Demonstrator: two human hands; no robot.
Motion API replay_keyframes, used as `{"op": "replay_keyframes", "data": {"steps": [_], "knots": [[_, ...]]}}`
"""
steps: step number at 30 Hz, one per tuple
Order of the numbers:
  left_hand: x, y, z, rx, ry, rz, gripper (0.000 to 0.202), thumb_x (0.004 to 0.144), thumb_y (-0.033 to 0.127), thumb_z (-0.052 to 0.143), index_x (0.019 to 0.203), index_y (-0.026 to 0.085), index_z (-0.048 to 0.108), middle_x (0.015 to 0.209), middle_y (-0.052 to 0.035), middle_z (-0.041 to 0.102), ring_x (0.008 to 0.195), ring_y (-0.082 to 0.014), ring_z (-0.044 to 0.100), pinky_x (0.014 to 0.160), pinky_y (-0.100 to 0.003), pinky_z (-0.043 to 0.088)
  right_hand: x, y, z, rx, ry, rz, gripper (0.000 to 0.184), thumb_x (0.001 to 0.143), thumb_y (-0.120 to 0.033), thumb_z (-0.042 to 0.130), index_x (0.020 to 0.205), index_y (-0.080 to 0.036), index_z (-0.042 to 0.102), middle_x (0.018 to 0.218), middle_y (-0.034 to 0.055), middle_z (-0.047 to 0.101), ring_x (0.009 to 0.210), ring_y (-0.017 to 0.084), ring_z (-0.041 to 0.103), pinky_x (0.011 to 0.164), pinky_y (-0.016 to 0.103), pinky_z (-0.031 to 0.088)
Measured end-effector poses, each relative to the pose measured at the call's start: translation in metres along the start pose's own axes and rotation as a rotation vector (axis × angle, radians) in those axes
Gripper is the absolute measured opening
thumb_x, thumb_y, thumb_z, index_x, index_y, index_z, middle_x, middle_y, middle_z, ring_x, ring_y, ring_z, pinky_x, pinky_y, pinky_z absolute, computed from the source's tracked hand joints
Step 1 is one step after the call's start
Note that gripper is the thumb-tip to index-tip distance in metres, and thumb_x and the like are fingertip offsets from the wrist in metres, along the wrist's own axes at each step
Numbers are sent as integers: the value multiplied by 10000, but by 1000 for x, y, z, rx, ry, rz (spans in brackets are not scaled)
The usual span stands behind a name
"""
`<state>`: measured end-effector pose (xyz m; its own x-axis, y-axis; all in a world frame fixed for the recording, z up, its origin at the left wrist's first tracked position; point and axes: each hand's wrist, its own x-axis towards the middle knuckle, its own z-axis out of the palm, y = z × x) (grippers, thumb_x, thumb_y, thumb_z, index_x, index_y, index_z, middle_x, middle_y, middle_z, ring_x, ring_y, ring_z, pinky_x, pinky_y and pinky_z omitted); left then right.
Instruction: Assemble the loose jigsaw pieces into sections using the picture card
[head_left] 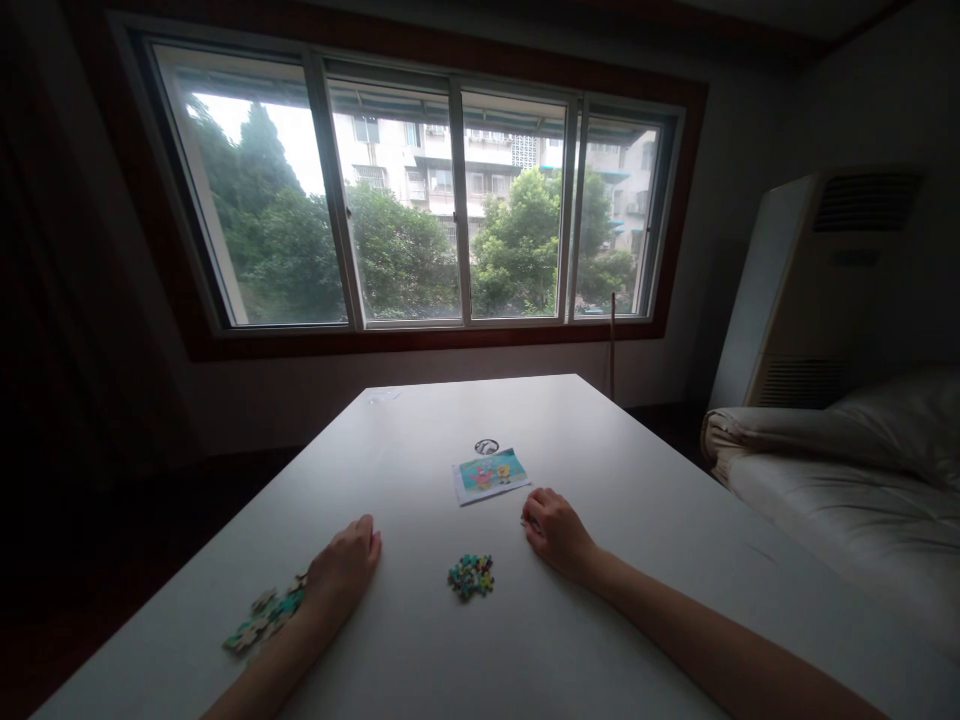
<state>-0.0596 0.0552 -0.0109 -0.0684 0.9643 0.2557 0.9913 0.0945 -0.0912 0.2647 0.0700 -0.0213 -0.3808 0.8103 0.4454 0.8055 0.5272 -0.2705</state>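
My left hand [343,570] rests on the white table [585,420], fingers curled under, beside a partly joined strip of puzzle pieces [264,618] at its left. My right hand [553,530] lies closed near the table's middle, and something small seems pinched at its fingertips, too small to name. Between the two hands sits a small heap of loose puzzle pieces [471,576]. Just beyond my right hand lies a cartoon picture card [490,475], with a small round dark object [486,446] behind it.
A wide window [420,200] fills the far wall, with trees and buildings outside. To the right stand a tall white air-conditioning unit [810,290] and a bed with pale bedding [840,470]. A thin pole [611,345] leans by the window.
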Motion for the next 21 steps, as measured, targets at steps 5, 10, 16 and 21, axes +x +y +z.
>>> {"op": "replay_keyframes", "data": {"steps": [5, 10, 16, 21], "knots": [[1, 1, -1, 18, 34, 32, 246, 905, 229, 329, 934, 149, 559, 996, -103, 579, 967, -226, 522, 783, -303, 407, -1, 1, 1, 8, 3, 2, 127, 750, -67, 532, 812, -176, 553, 897, 51, 566, 875, 194, 504, 802, 299, 401], [0, -3, -1, 28, 31, 38, 285, 909, 231, 310, 982, 137, 569, 1018, -118, 573, 959, -240, 514, 791, -329, 411, -2, 0, 0, 24, 0, 4, 208, 744, -64, 534, 921, -169, 560, 957, 77, 588, 931, 213, 526, 839, 326, 419], [-1, -18, -4, 61, 4, 25, 322, 900, 225, 311, 1063, 109, 562, 1032, -136, 578, 945, -252, 526, 754, -332, 430, -2, 0, 1, 61, -38, -36, 347, 793, -112, 527, 1136, -165, 534, 1168, 111, 578, 1109, 218, 508, 962, 337, 389], [0, -21, -6, 95, 21, -9, 356, 914, 266, 258, 980, 115, 573, 1006, -146, 569, 942, -271, 524, 721, -341, 440, -2, 0, 1, 56, -82, -56, 234, 823, -148, 527, 1042, -164, 607, 1179, 105, 588, 1148, 220, 492, 985, 336, 378]]}}
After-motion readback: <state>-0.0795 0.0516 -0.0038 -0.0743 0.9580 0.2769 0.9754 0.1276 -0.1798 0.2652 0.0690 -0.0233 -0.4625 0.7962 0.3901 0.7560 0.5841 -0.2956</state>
